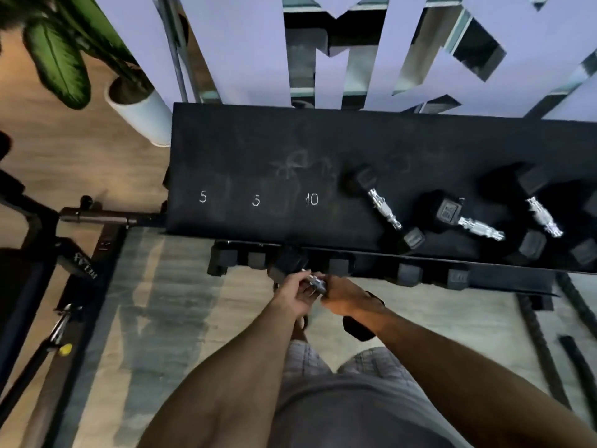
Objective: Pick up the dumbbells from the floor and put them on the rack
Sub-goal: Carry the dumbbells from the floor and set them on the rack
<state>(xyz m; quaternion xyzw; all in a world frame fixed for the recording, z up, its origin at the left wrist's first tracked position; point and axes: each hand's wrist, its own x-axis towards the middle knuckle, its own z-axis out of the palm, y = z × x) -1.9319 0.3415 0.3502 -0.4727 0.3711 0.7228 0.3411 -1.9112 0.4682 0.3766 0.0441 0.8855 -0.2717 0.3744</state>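
Note:
A black hex dumbbell (288,262) with a chrome handle hangs in front of the rack's lower tier. My left hand (295,294) and my right hand (345,297) both grip its handle; its near head (357,328) pokes out under my right wrist. The black rack (258,156) has a flat top shelf chalked 5, 5 and 10. Three more dumbbells (384,208) (468,221) (539,215) lie at angles on the shelf's right half. Several dumbbell heads (408,273) show on the lower tier.
A potted plant in a white pot (142,118) stands left of the rack. A black bench frame and bar (64,253) occupy the floor at left. Thick black ropes (549,344) lie on the floor at right. Mirrored wall panels are behind.

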